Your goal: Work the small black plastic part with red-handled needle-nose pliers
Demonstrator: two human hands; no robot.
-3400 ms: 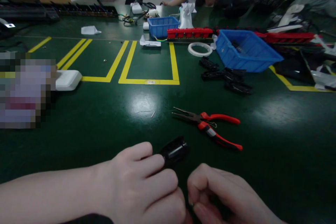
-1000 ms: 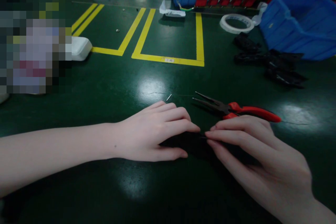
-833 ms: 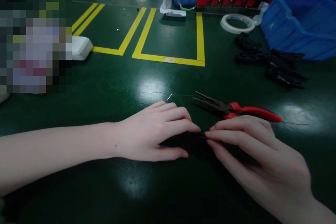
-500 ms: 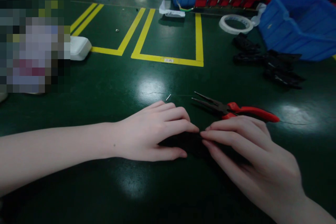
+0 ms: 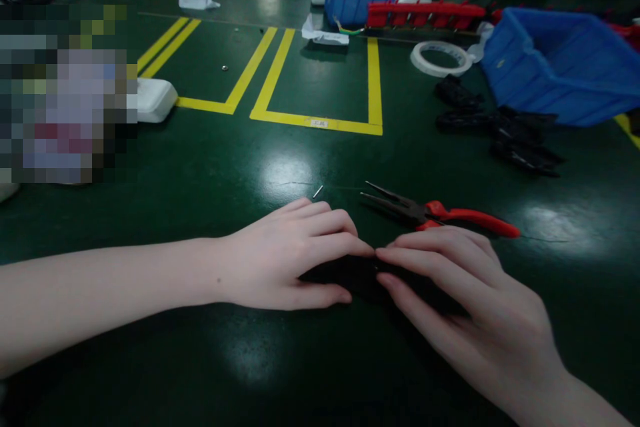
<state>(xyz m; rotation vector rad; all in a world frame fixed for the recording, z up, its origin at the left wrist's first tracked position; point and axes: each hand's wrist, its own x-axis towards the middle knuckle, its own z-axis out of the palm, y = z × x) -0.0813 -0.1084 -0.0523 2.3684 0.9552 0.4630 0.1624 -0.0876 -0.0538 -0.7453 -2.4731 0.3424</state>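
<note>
Right between the two hands, low on the green table [image 5: 175,203], lies a dark part [image 5: 357,273] (its outline melts into the shadow). The left hand [image 5: 300,253] reaches over it, thumb and forefinger apart on either side, the other fingers bent side by side; whether they grip it, I cannot tell. The right hand [image 5: 480,313] brings thumb and forefinger close together at the part's near end, but what sits between their tips is too dark to make out.

Just beyond the left fingers lies a thin metal pin [image 5: 318,191]. Beside the right hand, the red-handled pliers [image 5: 417,211] lie with their jaws slightly apart, one handle partly hidden. Farther off, black bundles [image 5: 520,133] lie near a large blue bin [image 5: 555,73], with a white tape roll [image 5: 419,63] near them.
</note>
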